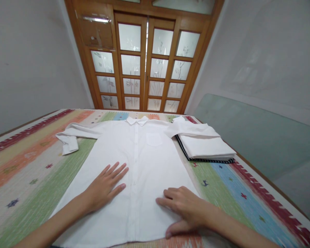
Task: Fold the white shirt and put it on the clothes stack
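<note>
A white button-up shirt (147, 165) lies spread out front side up, its collar (136, 120) pointing away from me and a pocket (154, 138) on the chest. Its left-side sleeve (84, 131) bends at the cuff; the other sleeve (196, 130) reaches over a folded stack. My left hand (107, 186) rests flat on the shirt, left of the button strip, with fingers spread. Over the lower right part of the shirt is my right hand (182, 208), its thumb apart from the fingers near the hem. Nothing shows in either hand.
A stack of folded white cloth (206, 148) with a dark striped piece at the bottom sits on the right. Under everything is a patterned, striped cloth (36, 182) on a bed or table. Beyond stand wooden glass-paned doors (144, 62); a pale green panel (260, 127) leans along the right wall.
</note>
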`<state>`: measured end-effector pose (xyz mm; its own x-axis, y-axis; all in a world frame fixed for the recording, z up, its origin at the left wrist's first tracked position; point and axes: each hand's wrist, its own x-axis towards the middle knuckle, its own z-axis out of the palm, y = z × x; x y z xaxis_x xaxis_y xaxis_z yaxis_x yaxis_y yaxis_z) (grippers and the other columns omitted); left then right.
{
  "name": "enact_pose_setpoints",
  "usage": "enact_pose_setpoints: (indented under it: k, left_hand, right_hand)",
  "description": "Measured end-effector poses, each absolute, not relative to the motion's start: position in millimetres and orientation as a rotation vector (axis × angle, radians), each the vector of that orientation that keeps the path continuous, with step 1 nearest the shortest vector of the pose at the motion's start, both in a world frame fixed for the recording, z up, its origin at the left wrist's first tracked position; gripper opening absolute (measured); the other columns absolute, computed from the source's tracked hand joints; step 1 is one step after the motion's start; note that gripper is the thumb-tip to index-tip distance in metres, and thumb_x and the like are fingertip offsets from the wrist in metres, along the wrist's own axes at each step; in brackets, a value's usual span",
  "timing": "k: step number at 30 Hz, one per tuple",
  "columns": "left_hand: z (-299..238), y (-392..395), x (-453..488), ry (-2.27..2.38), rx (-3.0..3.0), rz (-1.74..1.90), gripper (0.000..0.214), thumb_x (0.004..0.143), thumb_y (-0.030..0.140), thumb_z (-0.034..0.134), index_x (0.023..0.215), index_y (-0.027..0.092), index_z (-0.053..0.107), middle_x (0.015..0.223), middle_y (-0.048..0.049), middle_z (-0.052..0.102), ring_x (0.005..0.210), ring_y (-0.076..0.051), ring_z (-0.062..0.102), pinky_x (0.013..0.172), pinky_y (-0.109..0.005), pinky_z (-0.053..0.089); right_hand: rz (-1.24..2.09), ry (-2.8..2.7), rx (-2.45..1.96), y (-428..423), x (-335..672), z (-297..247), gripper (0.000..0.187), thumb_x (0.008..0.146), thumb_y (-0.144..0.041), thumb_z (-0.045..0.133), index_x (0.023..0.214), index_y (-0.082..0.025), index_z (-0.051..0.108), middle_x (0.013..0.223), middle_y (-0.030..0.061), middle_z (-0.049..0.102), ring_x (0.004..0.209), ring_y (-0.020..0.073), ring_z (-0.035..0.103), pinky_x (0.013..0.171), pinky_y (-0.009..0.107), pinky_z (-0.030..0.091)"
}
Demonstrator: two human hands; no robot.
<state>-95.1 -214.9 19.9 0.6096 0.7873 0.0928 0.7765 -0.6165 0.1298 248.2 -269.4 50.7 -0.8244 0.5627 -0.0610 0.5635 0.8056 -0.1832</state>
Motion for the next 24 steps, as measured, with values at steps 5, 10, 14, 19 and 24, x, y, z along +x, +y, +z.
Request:
enact_pose_setpoints:
  k: [5,10,14,19,24]
  left_hand:
    - [17,-212,-127,1.686,2.607,0.173,0.056,0.095,0.05,0.033,0.147,0.028,0.037,0.152,-0.0035,0.037,0.142,-0.031,0.03,0.113,-0.055,0.028]
    - [15,-199,-154,1.945,2.478,0.123,0.063,0.093,0.045,0.027,0.139,0.007,0.047,0.149,-0.0163,0.041,0.139,-0.032,0.036,0.113,-0.049,0.03]
    - [22,-195,-159,2.063,2.479,0.174,0.06,0.091,0.035,0.021,0.123,0.0,0.056,0.133,-0.026,0.055,0.129,-0.034,0.047,0.11,-0.05,0.033]
    - [36,-193,-168,2.288,2.284,0.238,0.051,0.089,0.031,0.023,0.119,0.004,0.054,0.112,-0.0249,0.062,0.103,-0.033,0.063,0.092,-0.047,0.046]
    - [42,-189,-183,2.192,2.08,0.304,0.041,0.083,0.036,0.034,0.11,0.012,0.052,0.088,-0.0163,0.067,0.084,-0.032,0.067,0.075,-0.042,0.049]
  right_hand:
    - [-0.297,2.781,1.202,-284,291,61,0.046,0.074,-0.049,0.07,0.108,-0.02,0.058,0.102,0.0085,0.06,0.089,0.0251,0.057,0.071,0.032,0.041]
    - [-0.165,2.752,1.173,-305,300,60,0.024,0.07,-0.007,0.055,0.091,-0.019,0.055,0.092,0.0053,0.06,0.082,0.0225,0.056,0.065,0.031,0.038]
    - [-0.021,2.802,1.14,-311,305,52,0.039,0.064,0.004,0.05,0.095,-0.02,0.053,0.098,0.0066,0.061,0.086,0.0237,0.056,0.066,0.032,0.038]
    - [0.044,2.801,1.229,-314,315,42,0.05,0.062,0.006,0.05,0.105,-0.018,0.054,0.109,0.0123,0.061,0.099,0.0263,0.056,0.076,0.033,0.043]
    - [-0.021,2.797,1.255,-317,316,40,0.049,0.063,0.008,0.048,0.102,-0.018,0.057,0.109,0.0128,0.062,0.1,0.0259,0.057,0.081,0.034,0.045]
